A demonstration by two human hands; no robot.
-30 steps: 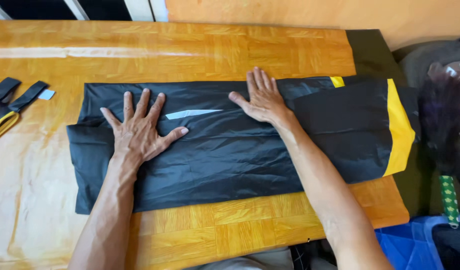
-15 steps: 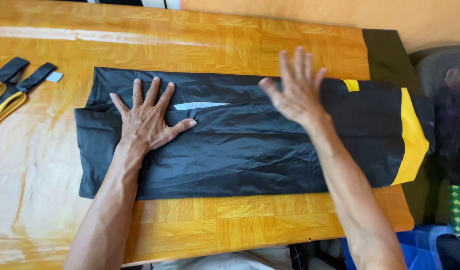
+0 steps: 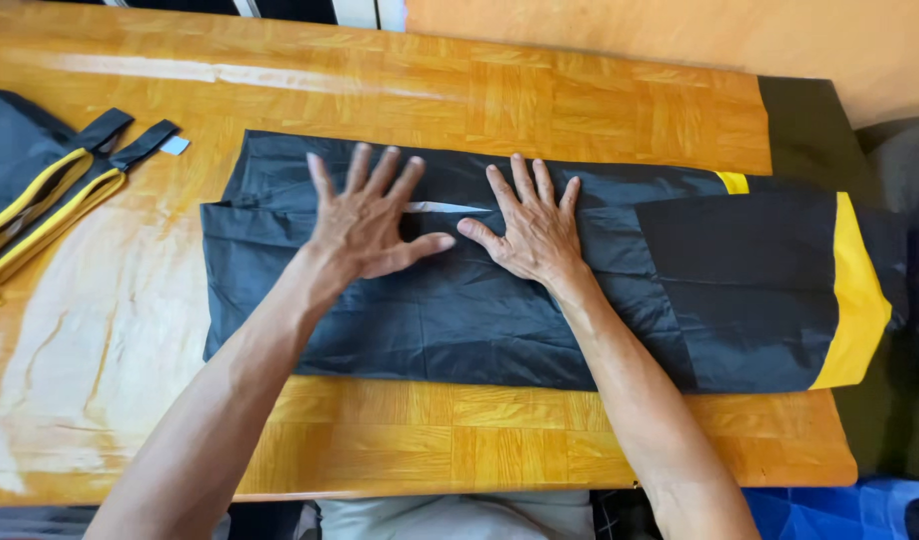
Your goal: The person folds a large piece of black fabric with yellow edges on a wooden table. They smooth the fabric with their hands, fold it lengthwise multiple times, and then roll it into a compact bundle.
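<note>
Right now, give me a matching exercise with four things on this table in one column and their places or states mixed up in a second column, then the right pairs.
Column one:
1. left hand
2. right hand
3. yellow band
4. small pouch with black straps

Column two:
A. at the right end of the black folded fabric
B. flat on the fabric, fingers spread, left of the other hand
C. on the wooden table, at its left edge, apart from the fabric
D. flat on the fabric, nearer the fabric's middle

Pairs: 1-B, 2-D, 3-A, 4-C
</note>
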